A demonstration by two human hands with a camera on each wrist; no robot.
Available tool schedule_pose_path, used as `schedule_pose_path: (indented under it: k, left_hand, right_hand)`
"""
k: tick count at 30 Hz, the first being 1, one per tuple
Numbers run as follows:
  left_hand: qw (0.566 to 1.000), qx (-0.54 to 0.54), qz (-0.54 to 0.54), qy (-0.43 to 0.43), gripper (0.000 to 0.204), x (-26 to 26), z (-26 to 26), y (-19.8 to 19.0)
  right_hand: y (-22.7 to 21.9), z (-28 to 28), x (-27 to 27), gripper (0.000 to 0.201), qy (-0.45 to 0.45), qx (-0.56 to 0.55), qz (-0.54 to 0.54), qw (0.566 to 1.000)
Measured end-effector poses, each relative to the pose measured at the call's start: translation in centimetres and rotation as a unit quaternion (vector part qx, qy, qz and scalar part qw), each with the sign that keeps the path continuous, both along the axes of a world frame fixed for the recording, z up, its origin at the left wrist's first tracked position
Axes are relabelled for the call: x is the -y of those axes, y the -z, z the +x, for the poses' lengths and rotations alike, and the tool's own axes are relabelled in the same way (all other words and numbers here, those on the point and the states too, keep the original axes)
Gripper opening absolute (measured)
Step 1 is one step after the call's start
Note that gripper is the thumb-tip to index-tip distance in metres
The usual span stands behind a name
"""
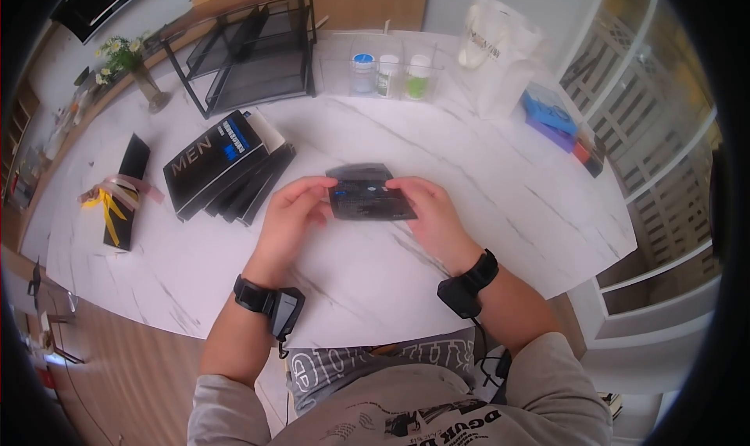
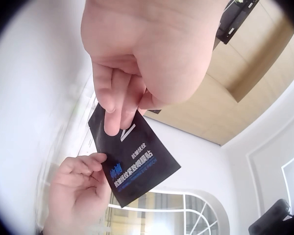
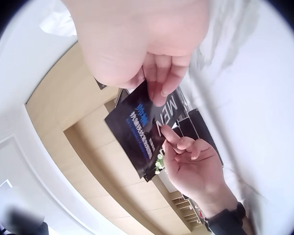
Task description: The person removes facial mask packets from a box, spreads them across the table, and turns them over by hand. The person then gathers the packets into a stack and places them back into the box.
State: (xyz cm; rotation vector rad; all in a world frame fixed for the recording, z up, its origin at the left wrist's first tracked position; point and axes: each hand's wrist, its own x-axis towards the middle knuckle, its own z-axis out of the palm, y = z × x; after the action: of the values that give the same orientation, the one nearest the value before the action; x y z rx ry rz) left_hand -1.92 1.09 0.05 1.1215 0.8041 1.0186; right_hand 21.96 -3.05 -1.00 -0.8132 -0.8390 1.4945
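A flat black sachet [image 1: 370, 200] with blue and white lettering is held over the table in front of me. My left hand [image 1: 291, 218] pinches its left edge between thumb and fingers. At the opposite edge, the right hand [image 1: 434, 213] grips it with the thumb on top. In the left wrist view the printed underside of the sachet [image 2: 139, 169] shows, and the left fingertips lie along it. The right wrist view also shows the printed sachet [image 3: 130, 129], with both hands' fingertips on it.
Black boxes marked MEN [image 1: 205, 161] lie stacked on the left. Beyond them stand a ribboned black box [image 1: 138, 165] and a black mesh rack [image 1: 258, 71]. A clear organizer [image 1: 336, 69] with bottles, a white bag [image 1: 500, 67] and small boxes [image 1: 551, 110] stand at the back.
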Motion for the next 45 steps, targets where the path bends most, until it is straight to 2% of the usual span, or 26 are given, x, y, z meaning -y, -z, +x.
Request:
schedule_pose_path:
  k: [3, 6, 10, 22, 25, 27, 28, 29, 30, 31, 34, 35, 38, 41, 45]
  left_hand:
    - [0.998, 0.049, 0.005, 0.034, 0.030, 0.2, -0.1, -0.4]
    - [0.999, 0.049, -0.004, 0.009, 0.037, 0.4, 0.1, -0.7]
    - [0.998, 0.049, -0.010, 0.023, 0.042, 0.1, -0.1, -0.5]
    - [0.998, 0.048, 0.008, 0.040, 0.041, 0.0, -0.4, -0.1]
    - [0.998, 0.053, 0.013, 0.038, 0.037, -0.3, -0.4, 0.6]
    - [0.998, 0.046, 0.017, 0.024, 0.034, -0.3, -0.2, 0.9]
    - [0.999, 0.008, 0.024, 0.029, 0.033, -0.3, -0.2, 0.8]
    - [0.999, -0.030, 0.029, 0.033, 0.032, -0.2, -0.4, 0.7]
    - [0.996, -0.068, 0.035, 0.037, 0.031, -0.1, -0.6, 0.5]
    - [0.998, -0.043, 0.032, 0.030, 0.025, 0.4, -0.1, -0.1]
    - [0.989, -0.087, 0.109, 0.056, 0.024, 0.5, -0.2, -0.4]
    - [0.981, -0.140, 0.118, 0.059, 0.022, 0.5, -0.5, -0.6]
    - [0.931, -0.195, 0.307, 0.028, 0.025, 0.6, 0.1, -0.1]
    - [0.909, -0.230, 0.347, 0.030, 0.030, 0.9, 0.3, -0.7]
    - [0.895, -0.246, 0.369, 0.034, 0.035, 0.8, 0.1, -1.0]
  right_hand:
    - [0.1, 0.5, 0.0, 0.039, -0.018, -0.049, -0.003, 0.999]
    - [0.9, 0.8, -0.3, 0.045, -0.050, -0.094, -0.001, 0.994]
    - [0.6, 0.9, -0.4, 0.048, -0.062, -0.106, -0.018, 0.992]
    - [0.7, 0.8, -0.3, 0.040, -0.063, -0.113, 0.001, 0.992]
    - [1.3, 0.7, -0.5, 0.027, -0.053, -0.032, 0.024, 0.998]
    - [1.2, 0.4, -0.2, 0.019, -0.042, 0.115, 0.062, 0.990]
    - [1.1, 0.2, 0.0, 0.017, -0.036, 0.189, 0.081, 0.978]
    - [1.0, -0.2, 0.1, 0.018, -0.029, 0.187, 0.077, 0.979]
    - [1.3, -0.2, 0.2, 0.018, -0.018, 0.230, 0.103, 0.968]
    - [1.5, -0.1, 0.1, 0.018, -0.006, 0.274, 0.129, 0.953]
    - [1.0, -0.1, 0.2, 0.020, 0.047, 0.383, 0.195, 0.902]
    - [0.7, -0.1, 0.3, 0.021, 0.069, 0.415, 0.213, 0.882]
    - [0.0, 0.0, 0.4, 0.022, 0.113, 0.438, 0.294, 0.842]
    - [-0.6, 0.0, 0.5, 0.023, 0.131, 0.456, 0.313, 0.823]
    - [-0.5, 0.0, 0.6, 0.025, 0.107, 0.435, 0.275, 0.851]
